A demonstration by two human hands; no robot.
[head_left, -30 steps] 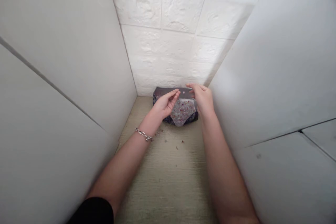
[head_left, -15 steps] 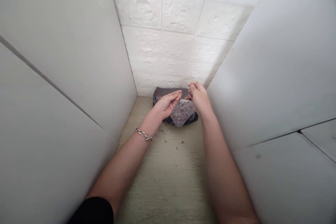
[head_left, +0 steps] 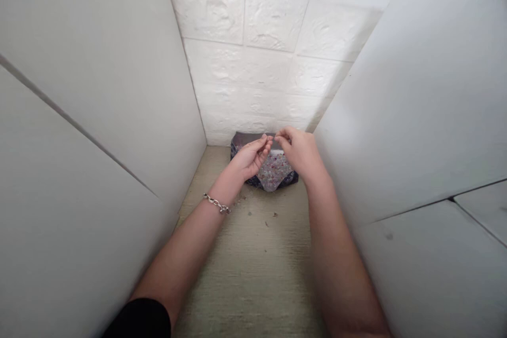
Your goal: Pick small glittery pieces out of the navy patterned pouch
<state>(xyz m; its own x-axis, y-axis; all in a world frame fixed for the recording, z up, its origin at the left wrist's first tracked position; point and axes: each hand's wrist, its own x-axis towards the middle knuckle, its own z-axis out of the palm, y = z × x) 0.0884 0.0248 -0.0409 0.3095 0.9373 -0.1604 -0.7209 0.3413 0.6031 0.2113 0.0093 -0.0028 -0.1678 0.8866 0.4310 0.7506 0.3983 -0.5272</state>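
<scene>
A dark patterned box [head_left: 291,178] stands against the back wall, with many small pale, pink and purple beads or stones [head_left: 274,170] at its front. Above its left part is my left hand [head_left: 253,157], closed, thumb against the index finger and the other fingers curled. My right hand [head_left: 300,149] is over the right part of the box, its thumb and index finger pinched together close to the left fingertips. Whatever either hand pinches is too small to make out. A silver chain bracelet [head_left: 217,203] circles my left wrist.
Pale grey panels [head_left: 99,79] [head_left: 415,105] rise on both sides. Behind the box is a white brick-textured wall [head_left: 245,68]. Small brown bits [head_left: 275,215] lie on the light wood-grain surface [head_left: 257,274].
My right hand has turned and its fingertips have moved left, closer to those of my left hand. The left thumb has shifted slightly, while the box has stayed in place.
</scene>
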